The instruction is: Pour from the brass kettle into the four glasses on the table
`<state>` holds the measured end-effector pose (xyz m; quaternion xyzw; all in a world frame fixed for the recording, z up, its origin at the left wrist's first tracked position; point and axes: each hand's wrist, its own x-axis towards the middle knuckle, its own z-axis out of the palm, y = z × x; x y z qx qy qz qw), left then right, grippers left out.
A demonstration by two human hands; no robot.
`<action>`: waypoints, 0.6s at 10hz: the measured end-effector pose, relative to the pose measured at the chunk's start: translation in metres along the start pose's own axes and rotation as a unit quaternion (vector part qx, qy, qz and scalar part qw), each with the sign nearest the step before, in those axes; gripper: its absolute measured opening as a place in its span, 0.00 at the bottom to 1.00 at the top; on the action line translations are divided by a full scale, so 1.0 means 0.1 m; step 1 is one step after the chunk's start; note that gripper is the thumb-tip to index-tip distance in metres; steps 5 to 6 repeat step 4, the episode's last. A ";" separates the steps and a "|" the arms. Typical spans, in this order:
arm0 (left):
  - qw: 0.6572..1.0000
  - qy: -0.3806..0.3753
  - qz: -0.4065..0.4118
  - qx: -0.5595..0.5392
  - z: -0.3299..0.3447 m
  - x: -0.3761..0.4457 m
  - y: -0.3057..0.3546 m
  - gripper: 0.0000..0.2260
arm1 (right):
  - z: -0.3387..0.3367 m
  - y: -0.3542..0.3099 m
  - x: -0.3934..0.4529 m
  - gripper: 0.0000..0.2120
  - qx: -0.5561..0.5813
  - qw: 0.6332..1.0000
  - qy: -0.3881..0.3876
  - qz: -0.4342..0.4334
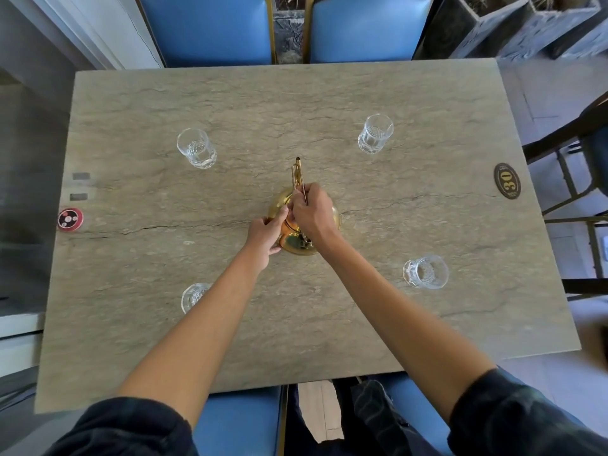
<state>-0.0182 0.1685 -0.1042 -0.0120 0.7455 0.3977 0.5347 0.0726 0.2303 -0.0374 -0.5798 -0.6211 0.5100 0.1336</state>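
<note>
The brass kettle (293, 241) stands at the middle of the stone table (427, 324), its thin spout pointing away from me. My right hand (312, 213) is closed around the kettle's handle on top. My left hand (267, 232) presses against the kettle's left side, fingers curled on it. Clear cut glasses stand around it: one far left (196, 148), one far right (375, 133), one near right (426, 276), and one near left (193, 296) partly hidden behind my left forearm. All the glasses look empty.
A round red and black disc (70, 219) lies at the table's left edge. An oval number plate reading 30 (507, 181) sits near the right edge. Blue chairs (210, 28) stand at the far side, and another blue seat (237, 422) is below me.
</note>
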 end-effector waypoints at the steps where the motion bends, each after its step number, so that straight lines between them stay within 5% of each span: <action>1: 1.000 0.001 0.006 0.002 0.00 0.02 -0.02 0.18 | 0.01 0.00 0.00 0.11 0.003 1.000 0.004 -0.001; 3: 1.000 0.003 0.011 0.014 -0.03 -0.10 -0.07 0.25 | -0.05 -0.07 -0.07 0.12 -0.011 1.000 0.001 -0.004; 4: 0.999 0.012 0.023 0.027 -0.05 -0.24 -0.18 0.17 | -0.12 -0.02 -0.17 0.13 -0.006 1.000 0.026 -0.011; 6: 0.999 0.012 0.023 0.027 -0.05 -0.24 -0.18 0.17 | -0.12 -0.02 -0.17 0.13 -0.006 1.000 0.026 -0.011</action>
